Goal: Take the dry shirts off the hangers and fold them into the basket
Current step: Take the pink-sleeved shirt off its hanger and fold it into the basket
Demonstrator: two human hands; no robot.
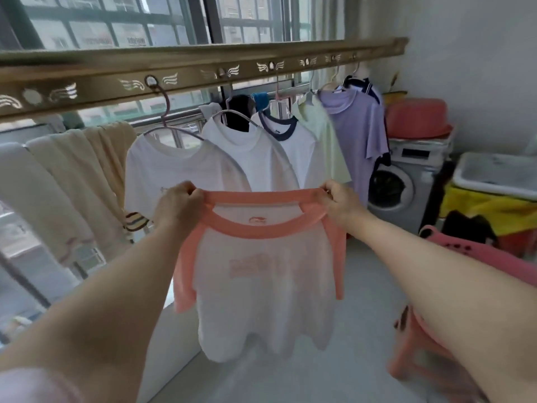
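Shirt, white with a coral collar and sleeves, hangs free between a person's two outstretched arms in the head camera's view. Behind it runs a rail where more shirts wait on hangers. The left hand has its fingers curled tight over the collar's left end, near the shoulder. The right hand pinches the matching right end, thumb and fingers closed on the cloth. The collar is stretched taut between the two grips, and the body of the garment drops straight below them, clear of the floor. No hanger can be made out inside it. The pink basket sits on a stool low to the person's right, well apart from the shirt. The fold will likely go best with both grips level at the shoulders, so the cloth hangs flat. The sleeves can then be turned inward evenly and the hem raised to the collar before the bundle swings right to the basket.
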